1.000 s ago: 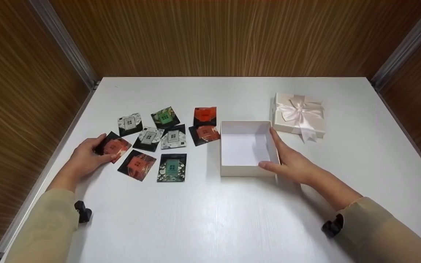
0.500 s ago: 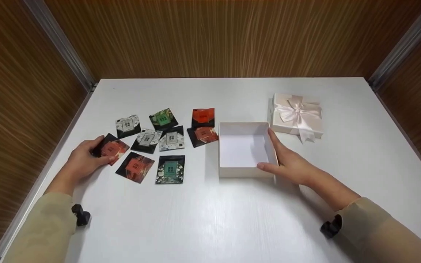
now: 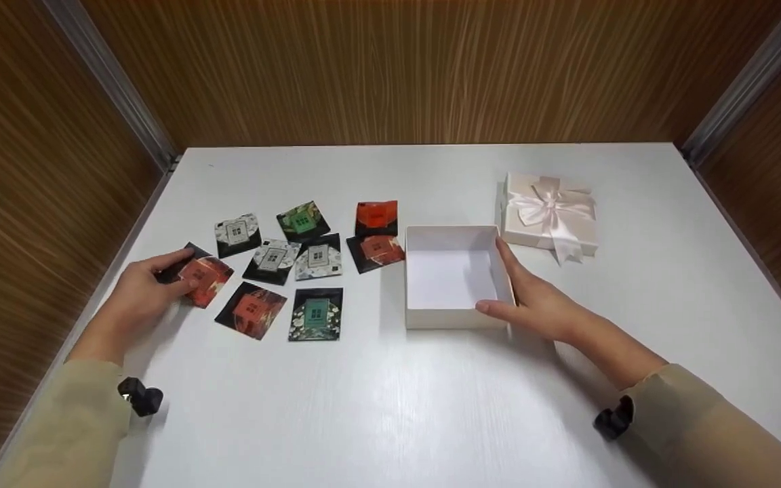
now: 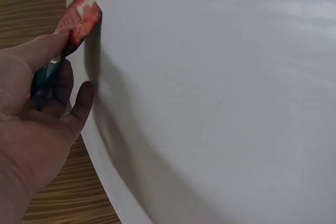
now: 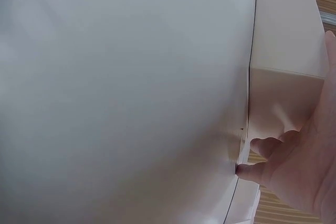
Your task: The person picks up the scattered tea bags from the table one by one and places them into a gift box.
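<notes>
My left hand (image 3: 143, 295) pinches a black and red sachet (image 3: 202, 276) between thumb and fingers at the table's left side. In the left wrist view the sachet (image 4: 80, 20) is tilted over the table edge, its lower part hidden behind the thumb. My right hand (image 3: 543, 305) holds a white lidless box (image 3: 457, 320) at its right side, thumb over the front corner and index finger along the right wall. The right wrist view shows the fingers low beside the box wall (image 5: 286, 98). The box stands flat, with nothing inside.
Several sachets in red, green and black-and-white lie flat left of the box, among them a green one (image 3: 316, 315) and a red one (image 3: 251, 310). Behind the box, to the right, sits a lid with a pale ribbon bow (image 3: 550, 207). Wood-grain panels (image 3: 390, 74) enclose the white table.
My left hand has drawn the red sachet slightly left, away from the sachets beside it. The right hand and the box stay together in place; the view has shifted slightly.
</notes>
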Available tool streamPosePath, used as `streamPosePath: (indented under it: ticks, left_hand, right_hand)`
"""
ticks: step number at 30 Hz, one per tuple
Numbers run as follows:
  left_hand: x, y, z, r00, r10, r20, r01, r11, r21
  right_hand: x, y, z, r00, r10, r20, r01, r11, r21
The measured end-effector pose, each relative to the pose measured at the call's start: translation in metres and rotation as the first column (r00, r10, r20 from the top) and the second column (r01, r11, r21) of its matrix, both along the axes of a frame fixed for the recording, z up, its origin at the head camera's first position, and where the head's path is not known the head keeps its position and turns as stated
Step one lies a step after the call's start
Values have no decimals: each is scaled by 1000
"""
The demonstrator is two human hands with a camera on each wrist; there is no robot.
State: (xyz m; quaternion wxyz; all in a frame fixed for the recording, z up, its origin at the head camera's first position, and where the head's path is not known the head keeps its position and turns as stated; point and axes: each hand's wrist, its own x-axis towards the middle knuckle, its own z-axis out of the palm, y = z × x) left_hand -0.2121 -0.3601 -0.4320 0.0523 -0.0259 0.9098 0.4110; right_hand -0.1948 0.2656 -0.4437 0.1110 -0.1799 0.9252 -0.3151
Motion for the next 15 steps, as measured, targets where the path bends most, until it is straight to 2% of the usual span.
streamPosePath:
  ticks: [5,9,15]
  left_hand:
    - [0,2,17,994,-8,-107,9,1000,8]
    - [-3,8,33,982,-28,-187,28,1000,-3]
    - [-9,33,57,963,-76,-257,71,997,-26]
  right_hand:
    - [0,0,-2,1000,1,5,-1,1000,-8]
    - [0,-1,-2,1000,5,1,-5,1000,-20]
    - [-1,-1,-1,1000,-5,0,5,1000,-1]
